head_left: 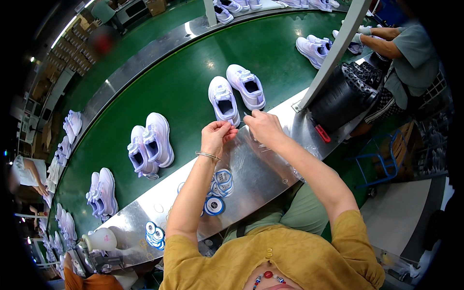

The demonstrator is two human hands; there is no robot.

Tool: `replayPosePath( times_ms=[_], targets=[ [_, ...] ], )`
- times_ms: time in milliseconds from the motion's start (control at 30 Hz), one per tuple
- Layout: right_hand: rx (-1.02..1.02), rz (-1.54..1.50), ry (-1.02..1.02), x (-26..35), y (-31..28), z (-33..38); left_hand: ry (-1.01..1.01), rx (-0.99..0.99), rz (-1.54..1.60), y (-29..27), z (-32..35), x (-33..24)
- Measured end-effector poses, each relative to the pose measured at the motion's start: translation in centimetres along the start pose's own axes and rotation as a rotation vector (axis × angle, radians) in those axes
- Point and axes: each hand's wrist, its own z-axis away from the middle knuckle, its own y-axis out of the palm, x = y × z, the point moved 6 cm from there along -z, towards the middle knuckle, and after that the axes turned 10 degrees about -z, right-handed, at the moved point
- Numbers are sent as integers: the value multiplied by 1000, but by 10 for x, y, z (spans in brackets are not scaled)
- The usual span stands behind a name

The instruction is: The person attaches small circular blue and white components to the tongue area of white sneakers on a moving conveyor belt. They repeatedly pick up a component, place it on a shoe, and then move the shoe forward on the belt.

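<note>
My left hand [216, 136] and my right hand [262, 127] meet over the steel ledge [256, 169] at the edge of a green conveyor belt [193, 82]. Their fingertips pinch something small and thin between them; what it is cannot be made out. Just beyond the hands a pair of white sneakers [237, 94] stands on the belt. A second pair of white sneakers [150, 143] sits further left. Round blue-and-white stickers [220, 186] lie on the ledge below my left forearm.
More sneaker pairs [101, 193] line the belt to the left and far end [314, 48]. A co-worker's hands [367, 36] handle a shoe at upper right. A grey post [333, 53], a black bundle [343, 96] and a white bottle [99, 239] stand on the ledge.
</note>
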Motion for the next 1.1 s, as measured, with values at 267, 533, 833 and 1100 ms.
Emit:
replayPosePath(
  times_ms=[267, 533, 833, 1100],
  targets=[
    [97, -65, -17, 15, 14, -12, 8, -22, -66, -2, -2, 2],
    [48, -529, 193, 2, -1, -7, 465, -358, -448, -27, 23, -33],
    [27, -824, 225, 10, -2, -21, 588, -68, -577, 29, 19, -30],
    [-10, -1278, 589, -21, -2, -13, 420, -72, -458, 14, 20, -29]
  ],
)
